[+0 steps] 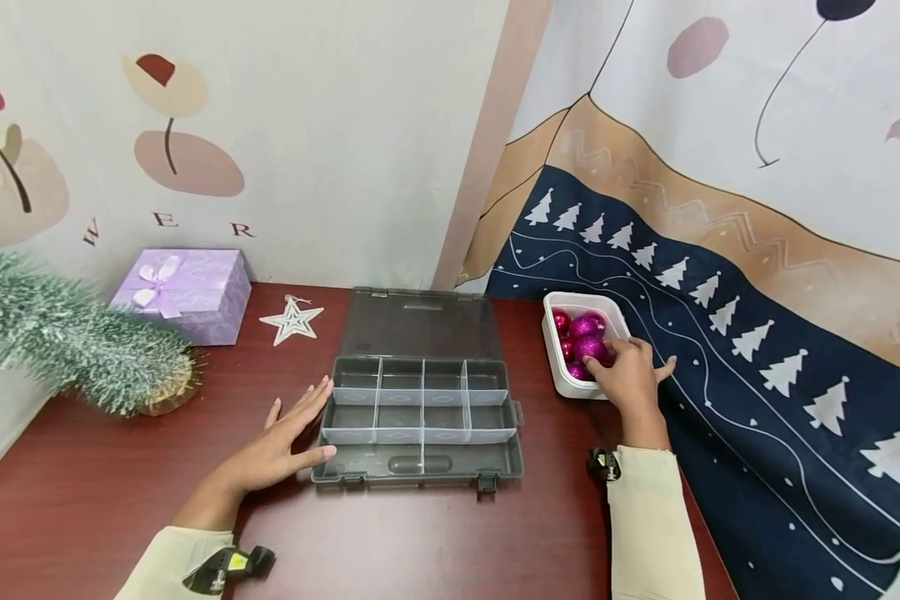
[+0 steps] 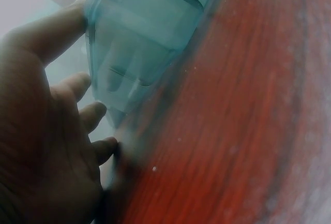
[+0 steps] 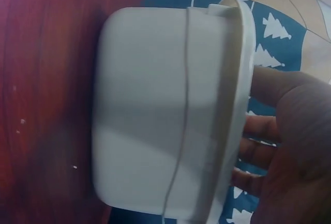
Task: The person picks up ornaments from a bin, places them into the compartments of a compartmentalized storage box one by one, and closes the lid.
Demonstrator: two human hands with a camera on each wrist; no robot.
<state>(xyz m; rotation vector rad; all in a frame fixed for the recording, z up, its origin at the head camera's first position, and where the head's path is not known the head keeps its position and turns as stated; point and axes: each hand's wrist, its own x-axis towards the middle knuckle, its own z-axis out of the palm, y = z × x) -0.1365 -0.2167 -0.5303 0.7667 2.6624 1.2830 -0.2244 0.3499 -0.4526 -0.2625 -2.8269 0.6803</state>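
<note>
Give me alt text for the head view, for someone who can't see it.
A person's right hand reaches into a white tub of magenta and red baubles, while the left hand rests against an open gray divided case. A white star, purple gift box and frosted tree sit at left on the reddish table.

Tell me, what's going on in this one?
A person works at a table with both hands. The left hand rests against the left edge of a divided grey organizer, its lid open behind; no balls show in its compartments. The right hand reaches into a white tub of red and magenta balls, fingers at a magenta one; whether it is gripped is unclear. A white star, purple gift box and frosted tree are off to the left.
</note>
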